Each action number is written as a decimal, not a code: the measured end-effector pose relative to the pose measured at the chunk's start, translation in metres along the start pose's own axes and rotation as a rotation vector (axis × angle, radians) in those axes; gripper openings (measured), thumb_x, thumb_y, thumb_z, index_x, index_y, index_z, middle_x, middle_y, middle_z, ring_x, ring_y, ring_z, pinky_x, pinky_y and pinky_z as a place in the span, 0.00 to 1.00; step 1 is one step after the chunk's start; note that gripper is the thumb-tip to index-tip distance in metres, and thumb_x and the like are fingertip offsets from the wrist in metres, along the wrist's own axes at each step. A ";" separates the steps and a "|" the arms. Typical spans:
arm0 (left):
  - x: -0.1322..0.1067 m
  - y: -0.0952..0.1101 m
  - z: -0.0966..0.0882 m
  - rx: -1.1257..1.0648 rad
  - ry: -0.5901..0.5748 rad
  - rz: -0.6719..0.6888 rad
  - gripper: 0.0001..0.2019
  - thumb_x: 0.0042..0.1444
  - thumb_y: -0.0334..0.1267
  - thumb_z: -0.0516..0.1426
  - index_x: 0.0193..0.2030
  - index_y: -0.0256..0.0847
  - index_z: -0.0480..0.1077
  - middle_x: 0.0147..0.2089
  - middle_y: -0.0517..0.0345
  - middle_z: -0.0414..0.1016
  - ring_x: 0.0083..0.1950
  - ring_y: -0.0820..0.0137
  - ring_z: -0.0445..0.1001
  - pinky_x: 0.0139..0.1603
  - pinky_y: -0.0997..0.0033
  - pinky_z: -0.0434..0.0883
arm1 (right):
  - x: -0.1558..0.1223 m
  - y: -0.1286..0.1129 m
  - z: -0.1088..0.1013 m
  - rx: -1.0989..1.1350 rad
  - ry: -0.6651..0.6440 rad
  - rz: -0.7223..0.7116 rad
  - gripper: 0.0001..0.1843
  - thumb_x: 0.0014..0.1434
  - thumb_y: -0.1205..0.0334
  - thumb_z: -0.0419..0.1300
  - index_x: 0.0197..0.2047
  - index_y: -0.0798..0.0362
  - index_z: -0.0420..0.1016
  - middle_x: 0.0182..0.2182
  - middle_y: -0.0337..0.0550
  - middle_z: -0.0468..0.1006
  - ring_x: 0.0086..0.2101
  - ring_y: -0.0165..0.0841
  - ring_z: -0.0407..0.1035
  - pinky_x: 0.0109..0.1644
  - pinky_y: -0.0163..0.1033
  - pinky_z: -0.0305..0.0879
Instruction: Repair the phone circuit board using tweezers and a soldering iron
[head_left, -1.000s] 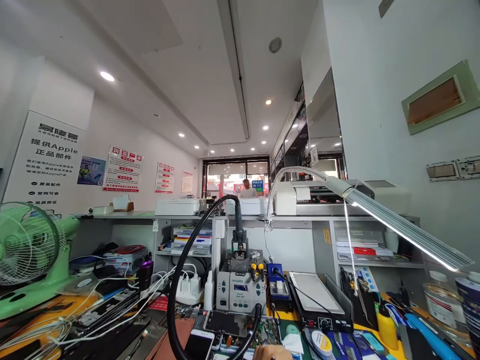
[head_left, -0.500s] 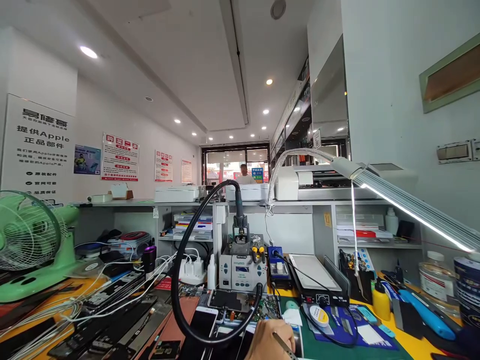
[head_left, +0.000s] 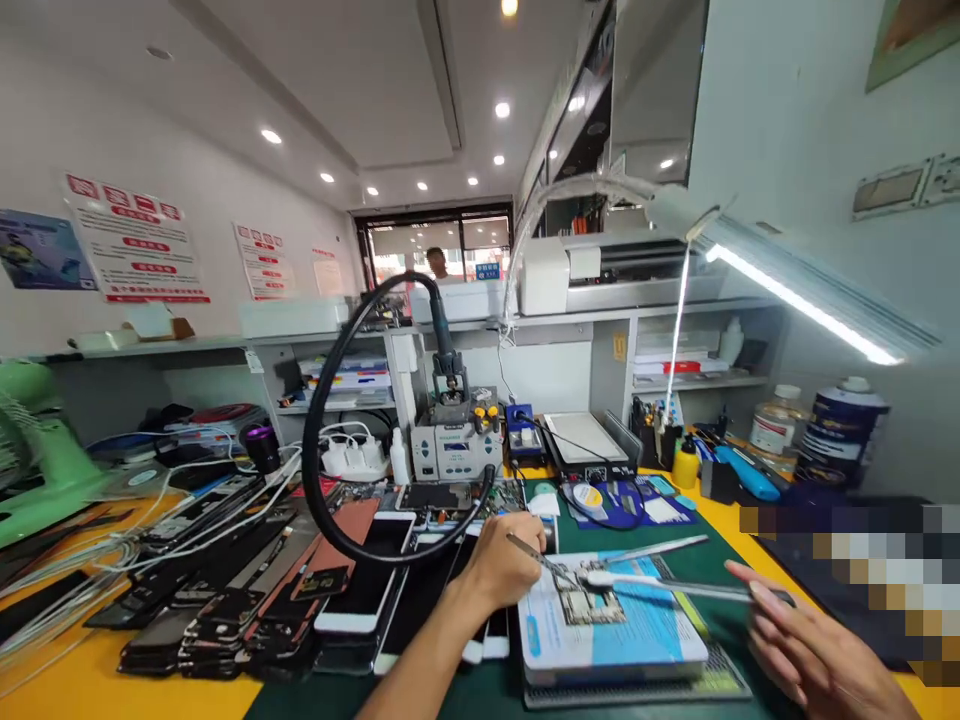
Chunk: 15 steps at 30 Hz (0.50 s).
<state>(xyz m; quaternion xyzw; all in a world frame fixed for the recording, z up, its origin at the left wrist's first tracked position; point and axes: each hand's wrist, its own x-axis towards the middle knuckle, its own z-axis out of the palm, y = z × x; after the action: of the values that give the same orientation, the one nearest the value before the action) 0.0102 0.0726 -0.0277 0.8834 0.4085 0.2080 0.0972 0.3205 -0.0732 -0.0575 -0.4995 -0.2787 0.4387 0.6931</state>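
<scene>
My left hand [head_left: 501, 565] comes in from the lower middle and grips thin metal tweezers [head_left: 534, 552]. Their tip reaches toward a small phone circuit board [head_left: 592, 606], which lies on a blue and white booklet [head_left: 611, 625]. At the lower right, my right hand [head_left: 814, 650] pinches the far end of a long thin metal tool [head_left: 667, 586]. That tool has a white section and runs left across the booklet, its tip just above the board. Neither hand hides the board's middle.
A green mat [head_left: 487, 690] lies on a yellow bench [head_left: 112, 680]. Several phones [head_left: 210, 590] are piled at the left. A rework station [head_left: 454, 440] with a black hose [head_left: 319, 500] stands behind. A person [head_left: 439, 263] stands beyond the far counter. A pixelated patch [head_left: 855, 590] covers the right.
The view has tilted down and swung left. My left hand has moved further into view over the board, and my right hand has appeared with the long tool.
</scene>
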 end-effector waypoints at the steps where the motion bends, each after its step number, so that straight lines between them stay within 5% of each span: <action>1: 0.000 -0.001 0.000 -0.009 -0.009 0.003 0.11 0.71 0.43 0.60 0.46 0.35 0.76 0.44 0.54 0.79 0.44 0.67 0.79 0.49 0.60 0.80 | -0.003 -0.003 0.003 0.058 -0.016 0.037 0.30 0.45 0.49 0.82 0.49 0.50 0.83 0.23 0.37 0.70 0.19 0.29 0.61 0.15 0.32 0.61; 15: -0.003 0.001 -0.004 0.015 0.067 0.062 0.12 0.71 0.41 0.60 0.38 0.35 0.74 0.35 0.60 0.76 0.36 0.71 0.76 0.42 0.66 0.78 | -0.014 -0.025 0.022 0.120 0.089 0.092 0.31 0.38 0.50 0.85 0.43 0.54 0.85 0.23 0.37 0.71 0.20 0.26 0.59 0.16 0.28 0.60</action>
<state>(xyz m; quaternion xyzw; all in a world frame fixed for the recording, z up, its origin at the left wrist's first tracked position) 0.0073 0.0697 -0.0244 0.8889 0.3854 0.2375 0.0703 0.3042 -0.0786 -0.0262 -0.4885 -0.1976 0.4635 0.7124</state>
